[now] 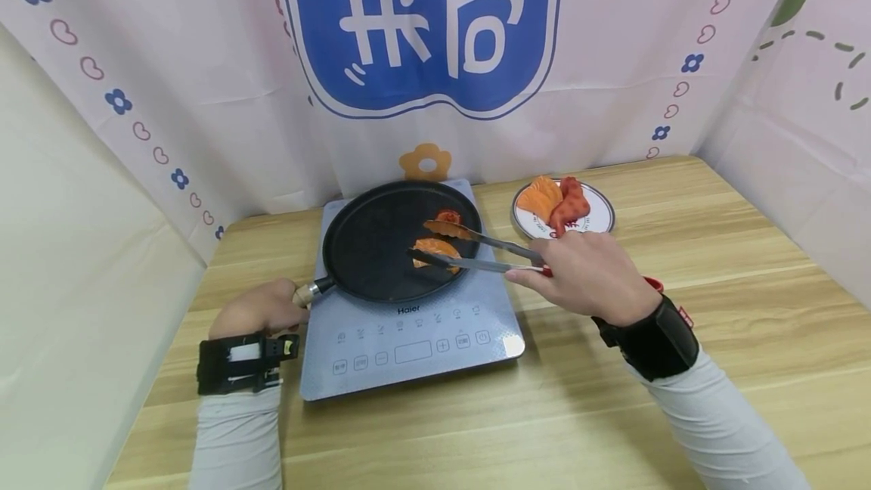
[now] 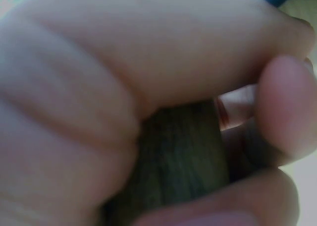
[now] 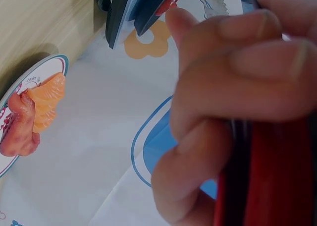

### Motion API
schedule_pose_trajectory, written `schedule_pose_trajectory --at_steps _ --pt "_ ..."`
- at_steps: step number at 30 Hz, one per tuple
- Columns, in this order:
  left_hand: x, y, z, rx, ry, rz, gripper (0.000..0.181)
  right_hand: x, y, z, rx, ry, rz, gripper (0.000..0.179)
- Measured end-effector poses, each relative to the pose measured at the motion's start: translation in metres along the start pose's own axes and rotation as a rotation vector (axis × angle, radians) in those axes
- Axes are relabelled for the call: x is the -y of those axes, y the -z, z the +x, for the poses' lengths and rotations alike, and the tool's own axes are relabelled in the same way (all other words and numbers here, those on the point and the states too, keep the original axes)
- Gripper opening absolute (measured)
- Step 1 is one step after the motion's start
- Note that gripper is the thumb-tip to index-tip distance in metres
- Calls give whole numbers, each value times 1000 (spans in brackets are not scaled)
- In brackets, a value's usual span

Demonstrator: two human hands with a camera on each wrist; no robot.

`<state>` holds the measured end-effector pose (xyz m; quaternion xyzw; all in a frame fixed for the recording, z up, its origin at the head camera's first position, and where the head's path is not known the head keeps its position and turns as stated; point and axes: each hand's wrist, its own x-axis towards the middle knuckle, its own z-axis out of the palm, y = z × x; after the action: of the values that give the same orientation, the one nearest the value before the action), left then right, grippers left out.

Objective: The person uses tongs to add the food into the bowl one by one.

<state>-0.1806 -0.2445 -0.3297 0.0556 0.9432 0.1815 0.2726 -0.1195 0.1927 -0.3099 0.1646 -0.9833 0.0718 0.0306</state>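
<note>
My left hand (image 1: 261, 307) grips the wooden handle (image 1: 306, 293) of a round black frying pan (image 1: 367, 248). In the left wrist view, fingers and thumb curl round that handle (image 2: 183, 151). My right hand (image 1: 588, 271) holds metal tongs (image 1: 500, 243) with red handles (image 3: 282, 171); the fingers wrap them in the right wrist view. The tongs' arms are spread over the pan's right side. One tip overlaps an orange, white-striped slice (image 1: 442, 248) like salmon; the other lies between it and a small red piece (image 1: 449, 215), partly hidden behind the tongs.
The pan sits on a grey Haier induction cooker (image 1: 408, 376) on a wooden table (image 1: 585, 414). Behind right, a white plate (image 1: 602, 210) bears an orange slice (image 1: 540, 199) and a red-brown chicken wing (image 1: 571, 206). A printed cloth (image 1: 238, 134) hangs behind the table.
</note>
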Motion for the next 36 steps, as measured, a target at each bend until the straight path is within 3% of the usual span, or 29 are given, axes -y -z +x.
schedule_pose_trajectory --at_steps 36 --pt "1 -1 0 -27 12 2 21 -1 1 -4 10 -9 18 45"
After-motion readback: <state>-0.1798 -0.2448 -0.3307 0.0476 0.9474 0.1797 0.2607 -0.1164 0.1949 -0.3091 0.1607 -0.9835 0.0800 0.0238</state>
